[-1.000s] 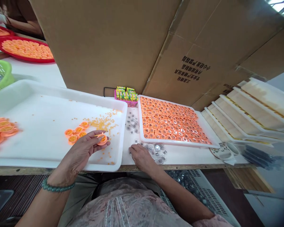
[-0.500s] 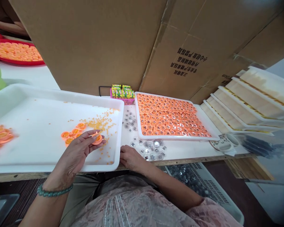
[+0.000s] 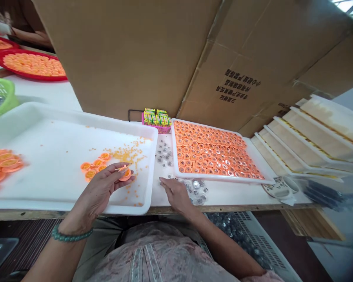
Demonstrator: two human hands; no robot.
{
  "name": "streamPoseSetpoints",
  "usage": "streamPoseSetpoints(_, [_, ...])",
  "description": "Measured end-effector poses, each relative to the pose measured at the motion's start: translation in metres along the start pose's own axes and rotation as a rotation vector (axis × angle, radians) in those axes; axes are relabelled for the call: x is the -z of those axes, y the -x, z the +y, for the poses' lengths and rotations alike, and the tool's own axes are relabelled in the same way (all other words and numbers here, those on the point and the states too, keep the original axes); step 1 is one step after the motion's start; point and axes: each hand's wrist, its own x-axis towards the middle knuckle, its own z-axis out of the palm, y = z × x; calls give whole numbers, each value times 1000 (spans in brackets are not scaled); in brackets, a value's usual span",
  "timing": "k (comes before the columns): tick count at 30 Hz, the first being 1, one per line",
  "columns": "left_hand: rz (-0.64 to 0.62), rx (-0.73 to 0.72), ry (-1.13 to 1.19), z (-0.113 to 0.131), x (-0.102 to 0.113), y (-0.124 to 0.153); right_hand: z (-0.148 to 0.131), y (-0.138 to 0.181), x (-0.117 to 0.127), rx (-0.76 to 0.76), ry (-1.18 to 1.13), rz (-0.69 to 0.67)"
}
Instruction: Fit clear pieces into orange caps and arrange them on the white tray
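Pinching the cup (image 3: 125, 175) with your left fingers (image 3: 114, 167), hold it level. I cannot tell whether your right fingers (image 3: 166, 182) grip anything.

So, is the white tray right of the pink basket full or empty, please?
Nearly full: packed orange discs cover most of the tray; only its right end is bare.

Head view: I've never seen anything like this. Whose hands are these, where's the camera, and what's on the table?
No machine here: these are a person's own bare hands, seen from a camera worn on that person's head. The left hand holds an orange piece over a white tray scattered with yellow bits. The right hand is over the table, near clear discs; whether it grips one, I can't tell. Beyond, a second tray holds many orange pieces.
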Motion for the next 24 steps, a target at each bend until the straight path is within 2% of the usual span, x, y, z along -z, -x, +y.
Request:
streamPoseSetpoints(2, [-7, -5, 15, -1, -1, 0, -7, -4, 7, -133, -290, 110])
streamPoseSetpoints(3, [-8, -8, 22, -1, -1, 0, -13, -7, 11, -195, -436, 119])
streamPoseSetpoints(5, [-8, -12, 35, -2, -2, 1, -27, -15, 18, -290, -684, 86])
streamPoseSetpoints(7, [-16, -13, 48, -2, -2, 2, -42, -25, 22, -337, -826, 38])
streamPoseSetpoints(11, [-59, -14, 60, -2, -3, 5, -63, -44, 20, -313, -915, -14])
streamPoseSetpoints(15, [-70, -32, 78, -2, -2, 6, -74, -58, 16, -210, -935, -81])
streamPoseSetpoints(18, [-72, -37, 94, -2, -2, 6, -79, -64, 15, -201, -928, -131])
streamPoseSetpoints(24, [-63, -32, 96, 1, -3, 7, -83, -71, 11, -274, -978, -42])
